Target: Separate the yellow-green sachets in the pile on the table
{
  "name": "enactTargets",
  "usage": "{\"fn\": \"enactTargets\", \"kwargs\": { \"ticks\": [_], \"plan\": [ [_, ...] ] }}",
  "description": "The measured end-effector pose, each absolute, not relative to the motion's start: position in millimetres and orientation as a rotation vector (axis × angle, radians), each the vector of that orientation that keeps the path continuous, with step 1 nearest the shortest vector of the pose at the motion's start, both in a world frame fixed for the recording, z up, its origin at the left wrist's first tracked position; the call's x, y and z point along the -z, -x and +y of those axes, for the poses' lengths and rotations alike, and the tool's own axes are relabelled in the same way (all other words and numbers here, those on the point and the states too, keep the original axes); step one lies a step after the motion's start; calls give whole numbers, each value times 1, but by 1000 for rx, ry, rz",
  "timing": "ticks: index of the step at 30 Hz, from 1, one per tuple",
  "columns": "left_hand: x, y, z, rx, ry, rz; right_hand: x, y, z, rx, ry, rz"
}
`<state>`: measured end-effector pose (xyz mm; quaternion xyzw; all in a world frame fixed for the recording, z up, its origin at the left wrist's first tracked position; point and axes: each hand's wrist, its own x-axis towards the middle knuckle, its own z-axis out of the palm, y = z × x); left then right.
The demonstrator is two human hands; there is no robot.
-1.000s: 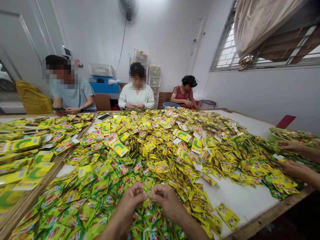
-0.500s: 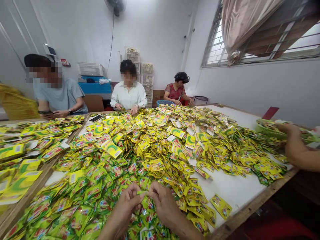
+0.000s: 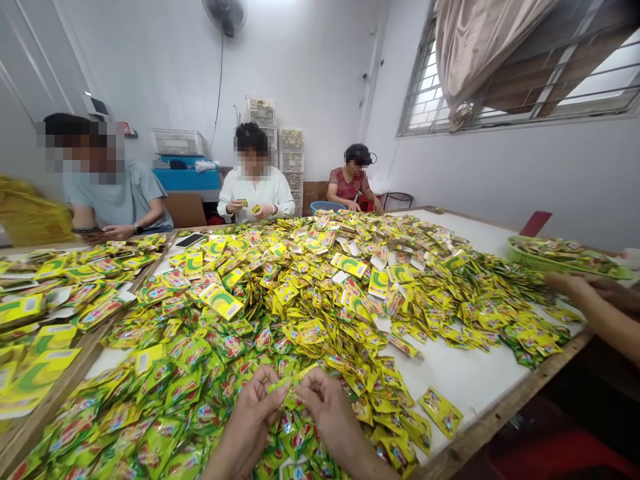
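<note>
At the front of the heap my left hand (image 3: 257,410) pinches the edge of a small green sachet (image 3: 280,385) between thumb and fingers. My right hand (image 3: 330,407), close beside it, is closed on a yellow-green sachet (image 3: 306,371), mostly covered by the fingers. Whether these are two sachets or one stretched across both hands I cannot tell. Below and around both hands lie many loose green sachets (image 3: 165,437) with red and blue print. Yellow sachets (image 3: 305,330) are piled just beyond.
Flat yellow boxes (image 3: 223,300) lie on the heap and on the left table. A wooden edge (image 3: 505,400) borders the white tabletop. At right, a co-worker's arm (image 3: 595,313) reaches in by a green basket (image 3: 565,267). Several people sit around, one handling sachets (image 3: 257,209).
My hands stay in nearly the same place, with more yellow-green showing at the right fingertips. The co-worker's arm at right has moved down from the green basket. The person opposite has raised sachets.
</note>
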<state>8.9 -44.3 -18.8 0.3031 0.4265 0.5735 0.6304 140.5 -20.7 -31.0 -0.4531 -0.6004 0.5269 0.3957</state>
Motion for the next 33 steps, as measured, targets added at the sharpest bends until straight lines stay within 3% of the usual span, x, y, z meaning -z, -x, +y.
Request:
{"fn": "enactTargets", "kwargs": {
  "ticks": [4, 12, 20, 26, 33],
  "plan": [
    [21, -11, -43, -1313, -788, 1164, 31, -145, -17, -1102, 1235, -1644],
    [33, -10, -36, -1233, -774, 1203, 30, -142, -14, -1718, 941, -1155],
    [25, -12, -41, -912, -1144, 1267, 39, -143, -20, -1828, 877, -866],
    [27, -17, -44, -913, -1191, 1286, 37, -145, -21, -1915, 795, -909],
    [28, -28, -49, -1067, -1185, 1279, 27, -146, -15, -1659, 922, -983]
  ]
}}
